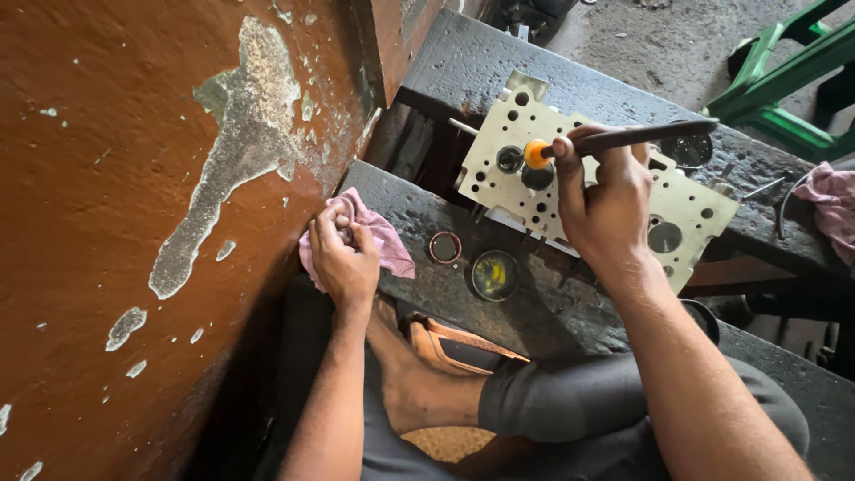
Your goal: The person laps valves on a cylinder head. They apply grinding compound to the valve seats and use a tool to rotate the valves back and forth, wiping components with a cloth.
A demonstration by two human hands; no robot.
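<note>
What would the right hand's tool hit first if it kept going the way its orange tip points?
The orange tip in the right hand looks already at a dark valve in the pale metal plate; depth unclear.

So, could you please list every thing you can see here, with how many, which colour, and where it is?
metal plate with holes: one, pale cream, across the dark beams in the middle
stick tool: one, dark handle with orange tip, tip on the plate
pink rag: one, on the near beam at the left
small tin: one, open, yellowish inside, on the near beam
round lid: one, dark with reddish rim, beside the tin
second pink cloth: one, far right
green frame: one, top right
wall: brown, paint flaking, left
left hand: grips the pink rag
right hand: holds the stick tool
</note>
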